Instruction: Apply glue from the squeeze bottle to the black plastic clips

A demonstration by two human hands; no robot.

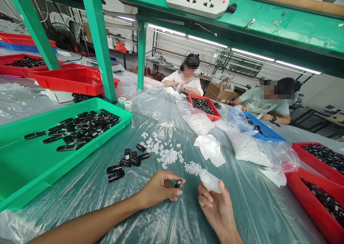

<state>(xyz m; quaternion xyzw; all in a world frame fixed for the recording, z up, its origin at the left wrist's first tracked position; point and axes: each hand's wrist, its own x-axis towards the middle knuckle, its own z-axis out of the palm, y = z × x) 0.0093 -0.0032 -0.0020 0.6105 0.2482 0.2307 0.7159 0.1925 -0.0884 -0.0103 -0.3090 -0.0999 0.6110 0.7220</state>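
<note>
My left hand (157,192) pinches a small black plastic piece (178,183) between thumb and fingers, its round end facing me. In my right hand (219,210) is a translucent white, rounded object (211,182), perhaps a small squeeze bottle; its exact kind is unclear. The two hands are apart, low over the plastic-covered table (182,222). Just beyond them lie a heap of tiny white bits (194,168) and a larger spread of flat white pieces (169,156). Several glossy black pieces (115,175) lie loose beyond my left forearm.
A green tray (24,186) with black pieces stands at left, near red trays (70,80). Crumpled white tissue (211,149), bags of white bits (249,151) and more red trays (298,186) are at right. A green frame (98,39) rises overhead. Two people (188,75) sit opposite.
</note>
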